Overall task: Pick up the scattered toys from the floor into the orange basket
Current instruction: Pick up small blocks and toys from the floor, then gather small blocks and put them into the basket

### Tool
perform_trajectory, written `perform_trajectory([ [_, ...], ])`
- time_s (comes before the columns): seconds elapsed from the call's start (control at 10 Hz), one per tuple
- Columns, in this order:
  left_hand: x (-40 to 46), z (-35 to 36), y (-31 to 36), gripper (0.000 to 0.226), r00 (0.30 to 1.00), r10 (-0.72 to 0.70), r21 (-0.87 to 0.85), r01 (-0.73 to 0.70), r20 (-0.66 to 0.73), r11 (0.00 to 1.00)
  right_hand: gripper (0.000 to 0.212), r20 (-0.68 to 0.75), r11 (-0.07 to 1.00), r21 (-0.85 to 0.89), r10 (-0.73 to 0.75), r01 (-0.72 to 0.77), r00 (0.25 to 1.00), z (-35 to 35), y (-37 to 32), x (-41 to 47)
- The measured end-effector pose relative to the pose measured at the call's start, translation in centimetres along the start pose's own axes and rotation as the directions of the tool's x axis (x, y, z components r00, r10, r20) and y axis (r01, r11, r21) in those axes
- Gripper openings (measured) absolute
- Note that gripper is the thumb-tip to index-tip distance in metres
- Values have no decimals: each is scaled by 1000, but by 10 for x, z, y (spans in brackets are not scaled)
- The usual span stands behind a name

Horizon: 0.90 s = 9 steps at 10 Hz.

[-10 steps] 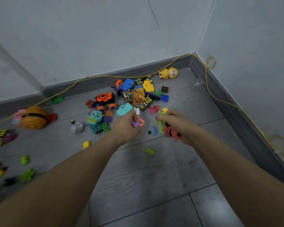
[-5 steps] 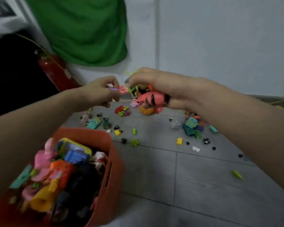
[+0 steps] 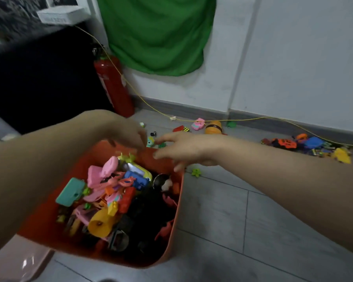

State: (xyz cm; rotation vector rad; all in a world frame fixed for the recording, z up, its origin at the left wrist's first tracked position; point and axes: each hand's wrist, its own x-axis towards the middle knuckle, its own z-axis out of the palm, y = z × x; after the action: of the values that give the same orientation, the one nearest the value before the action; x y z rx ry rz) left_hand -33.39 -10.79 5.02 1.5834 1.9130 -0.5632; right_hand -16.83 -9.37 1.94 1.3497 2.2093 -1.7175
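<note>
The orange basket (image 3: pixel 171 237) sits low in the middle, heaped with several plastic toys in pink, teal, yellow and blue. My left hand (image 3: pixel 126 132) hovers over the basket's far rim, fingers apart and pointing down, holding nothing. My right hand (image 3: pixel 183 148) reaches in from the right above the same rim, fingers spread and empty. A pile of scattered toys (image 3: pixel 306 145) lies on the floor at the right by the wall. Further loose toys, among them an orange round toy (image 3: pixel 213 127) and a pink toy (image 3: pixel 198 124), lie beyond the hands.
A red fire extinguisher (image 3: pixel 112 86) leans at the wall under a green cloth (image 3: pixel 157 33). A yellow cord (image 3: pixel 253 119) runs along the skirting board. A small green piece (image 3: pixel 196 173) lies right of the basket. Grey floor tiles stretch to the right.
Both hands came from the toy pile to the basket carrying toys. Half a second ago they held a pink piece and a red striped toy; now both hands are empty above the basket.
</note>
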Motion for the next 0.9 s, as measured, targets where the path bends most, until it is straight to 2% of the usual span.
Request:
perform_trajectory([
  [0.1, 11, -2, 36, 18, 964, 135, 35, -130, -229, 991, 27, -189, 998, 62, -15, 28, 982, -30, 27, 2],
  [0.2, 47, 5, 77, 25, 905, 303, 70, -296, -299, 953, 18, -360, 1000, 11, 15, -12, 933, -68, 78, -4],
  [0.3, 57, 20, 129, 25, 859, 377, -29, -412, -347, 911, 29, -459, 946, -222, 111, -235, 881, -100, 153, -25],
  [0.4, 84, 54, 189, 28, 864, 403, -117, -453, -303, 884, 40, -514, 807, -331, 281, -490, 810, -119, 244, -54],
  [0.5, 116, 95, 241, 48, 905, 381, -132, -408, -191, 903, 46, -572, 705, -266, 433, -657, 697, -121, 319, -84],
  [0.6, 148, 132, 290, 69, 933, 348, -156, -360, -94, 920, 42, -622, 641, -153, 529, -752, 577, -99, 377, -105],
  [0.7, 171, 160, 318, 78, 956, 290, -119, -294, -47, 948, 41, -667, 590, -139, 538, -796, 515, -63, 406, -114],
  [0.8, 189, 182, 327, 83, 980, 195, -38, -197, -44, 980, 39, -719, 609, -196, 443, -769, 535, -47, 419, -112],
  [0.9, 202, 198, 334, 75, 981, 145, 35, -141, -128, 989, 25, -755, 779, -78, 362, -622, 547, -47, 432, -103],
])
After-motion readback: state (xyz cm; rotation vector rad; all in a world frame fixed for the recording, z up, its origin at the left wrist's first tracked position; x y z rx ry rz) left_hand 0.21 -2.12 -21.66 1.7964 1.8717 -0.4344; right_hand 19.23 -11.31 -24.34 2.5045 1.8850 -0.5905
